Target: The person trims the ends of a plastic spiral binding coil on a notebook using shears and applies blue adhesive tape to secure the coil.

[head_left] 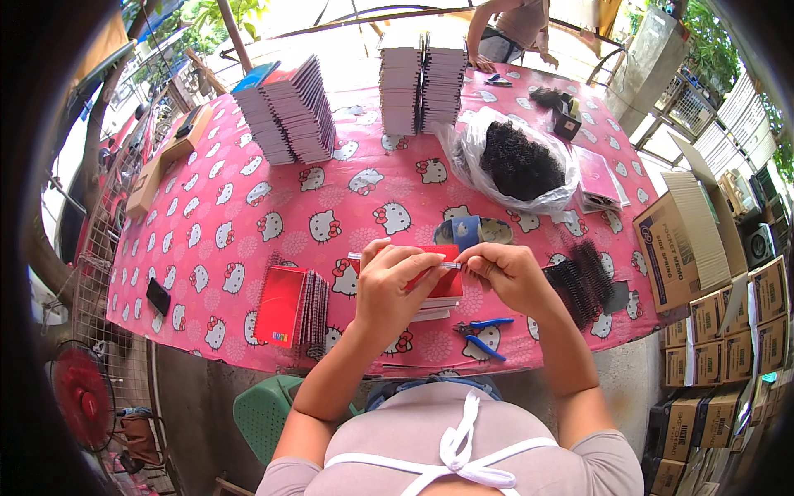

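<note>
My left hand is closed on a small red notebook, fingers laid along its edge above a short pile of red-covered pads. At the right end of that edge my right hand is pinched; whatever its fingertips hold is too small to make out. Blue-handled pliers lie open just below the right hand. Loose black spiral coils lie to its right. Left of my hands stands a stack of spiral-bound red notebooks. Beyond them rests a blue patterned slipper-like thing.
A pink patterned tablecloth covers the table. Tall notebook stacks stand at the far side, near a plastic bag of black coils. A phone lies left. Cardboard boxes line the right. Another person stands opposite.
</note>
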`<action>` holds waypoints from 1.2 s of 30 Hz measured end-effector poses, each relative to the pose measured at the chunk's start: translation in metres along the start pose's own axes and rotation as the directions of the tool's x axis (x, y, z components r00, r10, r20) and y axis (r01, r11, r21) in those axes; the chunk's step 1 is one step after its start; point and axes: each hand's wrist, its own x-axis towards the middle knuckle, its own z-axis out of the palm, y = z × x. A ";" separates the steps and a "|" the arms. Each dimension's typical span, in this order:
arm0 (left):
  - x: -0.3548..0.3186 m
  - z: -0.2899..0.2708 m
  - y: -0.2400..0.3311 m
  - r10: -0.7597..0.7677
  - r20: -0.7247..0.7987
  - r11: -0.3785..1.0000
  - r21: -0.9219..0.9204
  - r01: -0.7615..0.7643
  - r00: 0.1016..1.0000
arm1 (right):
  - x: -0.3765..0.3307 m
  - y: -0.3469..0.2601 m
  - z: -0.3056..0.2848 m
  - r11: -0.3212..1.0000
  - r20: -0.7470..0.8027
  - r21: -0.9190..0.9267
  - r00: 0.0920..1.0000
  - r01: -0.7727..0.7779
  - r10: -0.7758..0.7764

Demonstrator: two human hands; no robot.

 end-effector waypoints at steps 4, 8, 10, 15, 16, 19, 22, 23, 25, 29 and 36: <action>0.003 -0.003 0.007 -0.100 0.028 0.994 -0.051 0.101 0.995 | -0.003 0.002 0.014 0.826 -0.194 -0.514 0.907 0.230 -0.374; 0.000 -0.002 0.003 -0.091 0.033 0.996 -0.018 0.091 0.995 | -0.003 -0.011 0.020 0.798 -0.191 -0.548 0.891 0.252 -0.412; -0.002 -0.004 0.003 -0.125 0.064 0.991 -0.032 0.127 0.990 | -0.004 -0.010 0.018 0.769 -0.045 -0.596 0.947 0.231 -0.319; -0.001 -0.013 0.013 0.001 -0.034 0.947 0.320 0.010 0.999 | 0.044 0.074 -0.041 0.833 0.005 -0.551 0.999 0.042 -0.047; -0.001 -0.011 0.015 -0.037 -0.045 0.944 0.325 0.050 0.998 | 0.051 0.112 -0.045 0.680 -0.090 -0.731 0.996 -0.057 -0.013; -0.011 -0.007 0.006 -0.100 -0.098 0.950 0.286 0.125 0.990 | 0.056 0.195 -0.021 0.609 -0.094 -0.784 0.993 -0.122 0.078; -0.013 0.000 -0.003 -0.051 -0.121 0.991 0.120 0.066 0.991 | 0.058 0.214 -0.019 0.672 -0.230 -0.693 0.963 -0.261 0.138; -0.013 0.000 -0.005 -0.065 -0.105 0.993 0.092 0.075 0.992 | 0.062 0.212 -0.022 0.756 -0.274 -0.587 0.950 -0.290 0.151; -0.008 -0.002 -0.009 -0.072 -0.091 0.994 0.070 0.078 0.993 | 0.066 0.176 -0.029 0.994 -0.239 -0.049 0.967 -0.099 0.085; -0.003 -0.002 -0.008 -0.086 -0.032 0.994 0.065 0.088 0.996 | 0.035 0.090 -0.052 0.857 0.061 0.512 0.992 0.060 -0.106; 0.009 -0.003 -0.003 -0.161 0.040 0.986 0.047 0.159 0.986 | 0.046 0.025 -0.056 0.940 0.142 -0.246 0.968 0.236 -0.206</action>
